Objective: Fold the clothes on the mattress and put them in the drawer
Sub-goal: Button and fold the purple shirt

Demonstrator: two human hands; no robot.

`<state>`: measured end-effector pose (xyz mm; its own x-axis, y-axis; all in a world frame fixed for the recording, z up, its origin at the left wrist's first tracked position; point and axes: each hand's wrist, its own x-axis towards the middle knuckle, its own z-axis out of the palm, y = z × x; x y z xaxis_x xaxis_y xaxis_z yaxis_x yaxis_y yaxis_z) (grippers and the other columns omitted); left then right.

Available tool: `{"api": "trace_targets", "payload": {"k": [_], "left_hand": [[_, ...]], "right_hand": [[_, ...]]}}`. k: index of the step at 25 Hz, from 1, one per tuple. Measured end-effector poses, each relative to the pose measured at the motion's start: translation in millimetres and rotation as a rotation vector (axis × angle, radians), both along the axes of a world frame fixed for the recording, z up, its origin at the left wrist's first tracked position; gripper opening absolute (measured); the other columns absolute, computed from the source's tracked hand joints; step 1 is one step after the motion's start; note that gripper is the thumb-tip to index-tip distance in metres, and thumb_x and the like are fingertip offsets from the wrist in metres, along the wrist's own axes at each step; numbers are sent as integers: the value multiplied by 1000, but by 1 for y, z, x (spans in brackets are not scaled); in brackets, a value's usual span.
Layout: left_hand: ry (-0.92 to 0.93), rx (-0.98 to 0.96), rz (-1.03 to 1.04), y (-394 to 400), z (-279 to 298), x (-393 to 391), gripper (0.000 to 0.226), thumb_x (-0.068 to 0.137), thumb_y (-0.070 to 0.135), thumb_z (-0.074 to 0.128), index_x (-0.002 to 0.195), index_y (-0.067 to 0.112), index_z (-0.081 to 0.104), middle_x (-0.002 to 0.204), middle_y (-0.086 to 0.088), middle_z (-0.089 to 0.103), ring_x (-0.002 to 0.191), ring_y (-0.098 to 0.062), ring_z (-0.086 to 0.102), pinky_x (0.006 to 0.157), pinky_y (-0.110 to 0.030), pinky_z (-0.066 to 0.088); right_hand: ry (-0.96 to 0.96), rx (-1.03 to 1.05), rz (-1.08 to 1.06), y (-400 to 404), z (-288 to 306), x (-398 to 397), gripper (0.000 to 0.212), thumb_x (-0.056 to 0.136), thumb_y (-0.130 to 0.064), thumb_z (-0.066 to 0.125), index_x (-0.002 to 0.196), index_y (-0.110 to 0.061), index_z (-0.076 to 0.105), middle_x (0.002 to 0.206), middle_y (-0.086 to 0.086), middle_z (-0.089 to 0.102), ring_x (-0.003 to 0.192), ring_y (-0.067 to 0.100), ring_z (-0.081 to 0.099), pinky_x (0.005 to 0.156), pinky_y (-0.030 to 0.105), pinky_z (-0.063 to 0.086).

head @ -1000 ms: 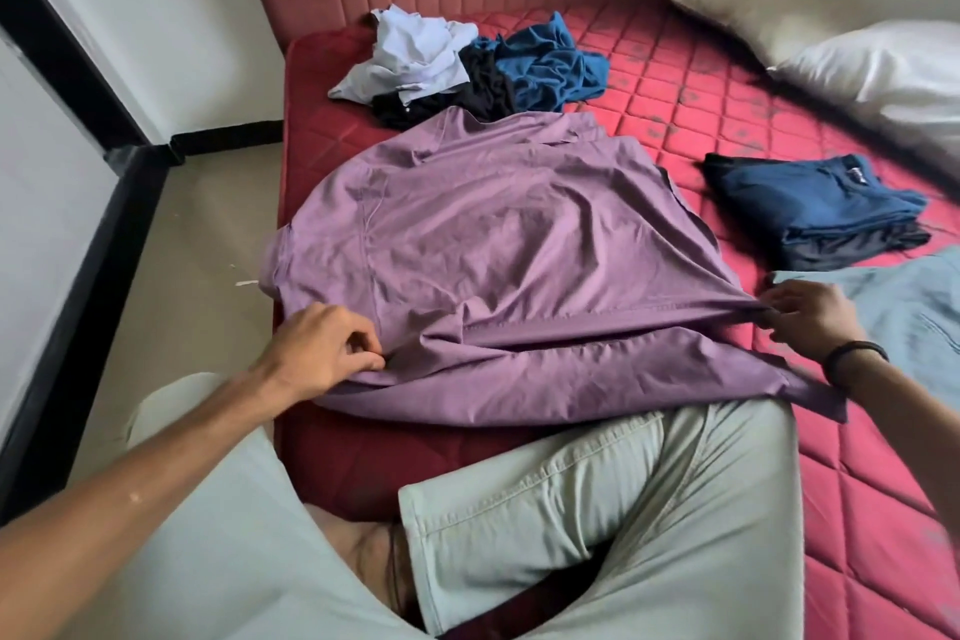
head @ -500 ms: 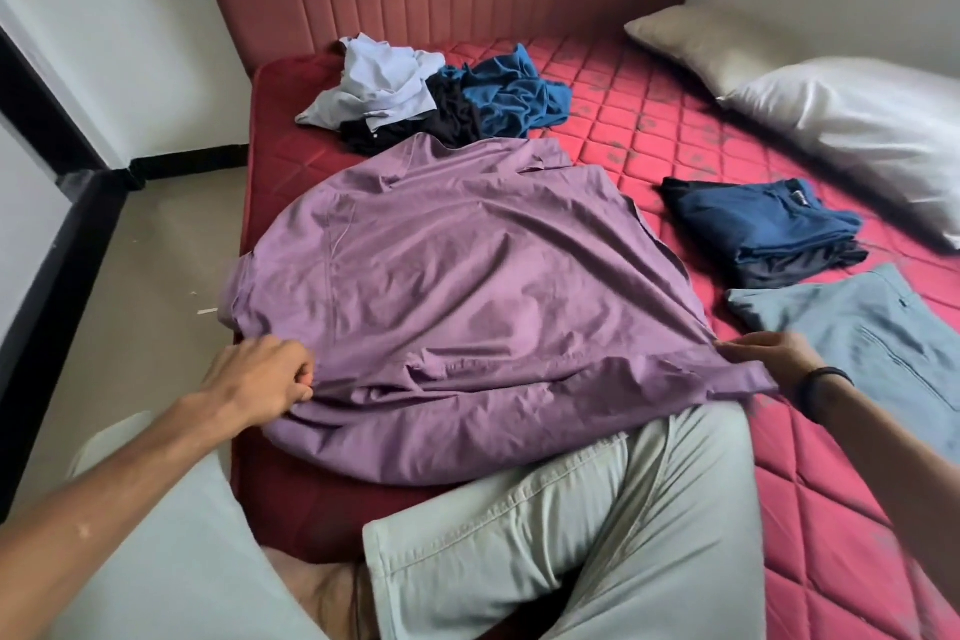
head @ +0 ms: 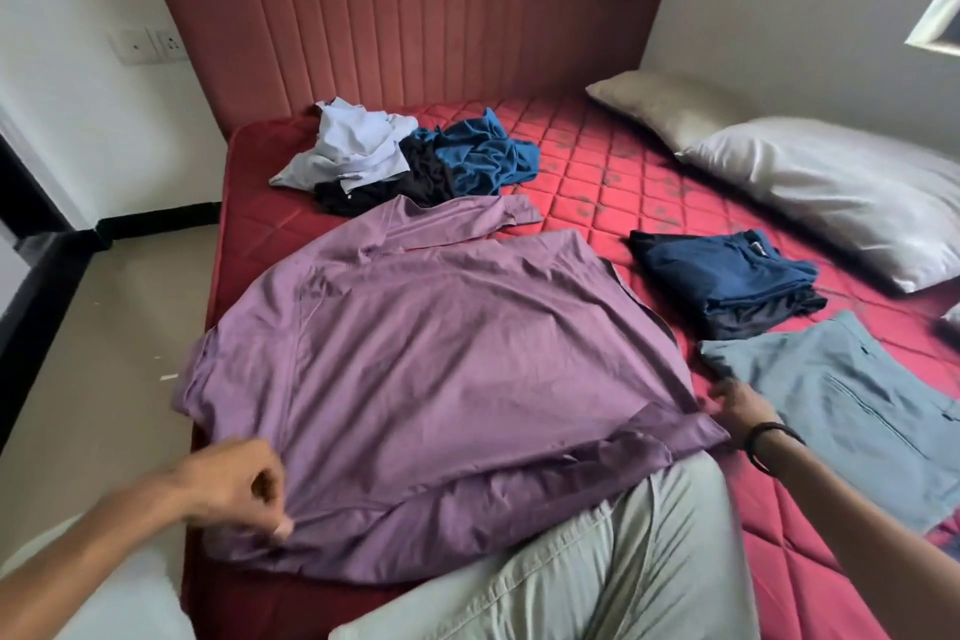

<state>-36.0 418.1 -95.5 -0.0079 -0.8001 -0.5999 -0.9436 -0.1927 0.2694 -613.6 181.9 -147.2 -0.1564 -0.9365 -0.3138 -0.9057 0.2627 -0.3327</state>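
Note:
A purple shirt [head: 441, 379] lies spread back-up on the red quilted mattress [head: 613, 172], its collar toward the headboard. My left hand [head: 239, 489], blurred, pinches the shirt's lower left edge with curled fingers. At the shirt's lower right corner, my right hand [head: 737, 405], with a black band on its wrist, holds the hem. A crumpled pile sits near the headboard: a pale blue garment [head: 353, 146], a black one [head: 395, 182] and a blue one [head: 483, 156]. No drawer is in view.
A folded navy stack [head: 727, 276] and a flat grey-blue garment [head: 857, 405] lie to the right of the shirt. A beige pillow [head: 670, 104] and a white pillow [head: 831, 192] lie at the far right. My knee in pale shorts [head: 597, 561] rests on the mattress edge. Bare floor [head: 130, 327] is at the left.
Both hands have drawn the shirt's lower edge outward and it now lies flatter. My left hand has moved down and left along the hem. The view has tilted up toward the headboard.

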Motion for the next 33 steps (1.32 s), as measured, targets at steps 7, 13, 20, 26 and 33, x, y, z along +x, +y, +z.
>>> {"api": "trace_targets", "payload": {"k": [7,13,20,26,33], "left_hand": [[-115,-464,170,-105,-58,10,109,68,97,21,149,30,50,152,1,50,144,-19,42,117,-35,30],[-374,-735,180,-133,-102,128,40,95,62,49,121,39,69,115,-10,73,103,-37,71,79,-59,55],[221,-599,978,-270,-83,201,54,71,68,82,99,21,79,100,-11,77,95,-31,70,84,-26,53],[291,-640,885,-303,-77,211,24,86,26,82,96,5,76,60,3,61,62,-13,50,55,-16,43],[-72,-829,863,-360,-66,187,50,79,39,75,124,20,63,106,-13,68,97,-31,65,85,-24,51]], "right_hand": [[-5,-183,707,-51,14,191,53,102,-29,55,151,-11,45,153,14,47,143,33,42,117,38,31],[285,-108,306,-172,-35,121,59,99,-62,27,131,-20,53,147,12,49,136,35,47,110,48,40],[24,-270,265,-327,0,208,66,96,-29,68,155,-21,40,125,25,64,116,43,62,97,42,46],[181,-356,302,-388,-3,220,17,88,-16,74,99,-4,80,102,21,75,99,39,68,81,39,50],[96,-492,34,-404,-21,253,32,93,-15,62,121,0,66,129,34,57,120,52,53,101,51,48]]}}
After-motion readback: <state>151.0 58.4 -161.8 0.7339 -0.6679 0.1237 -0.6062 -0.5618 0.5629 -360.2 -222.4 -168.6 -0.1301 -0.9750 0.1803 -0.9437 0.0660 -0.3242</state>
